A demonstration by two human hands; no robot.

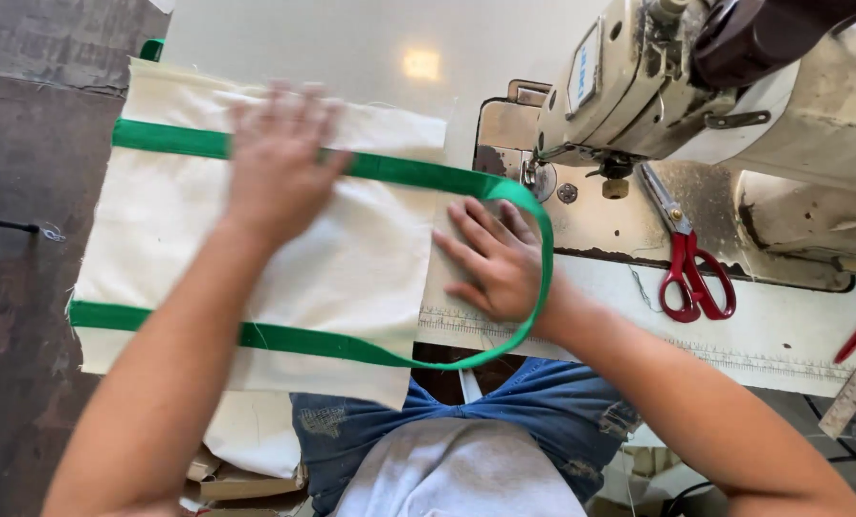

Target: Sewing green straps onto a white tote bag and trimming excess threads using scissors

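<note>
**Flattening the cloth before the needle**

We have both hands down flat on the work. Our left hand (280,163) is spread wide, fingers open, pressing on the cream cloth (342,268) and across the upper run of green strap (409,172); it looks blurred, so we judge it to be sweeping or smoothing. Our right hand (490,258) lies palm down with fingers fanned, just inside the loop where the strap curves round — neither hand pinches anything.

The cloth lies on the tabletop (782,335) to the left of the sewing machine (658,86), its right edge near the needle area, its left part hanging over the table edge. The strap runs along it in two bands, upper and lower, joined by the loop at the right.

To do this well, we would keep the palms flat and the pressure even, so the cloth lies without ripples and both strap bands stay straight and parallel. The loop should lie untwisted. We would keep the fingertips well clear of the needle.

Red scissors (691,278) rest beside the machine, and a ruler (854,388) lies at the far right.
</note>
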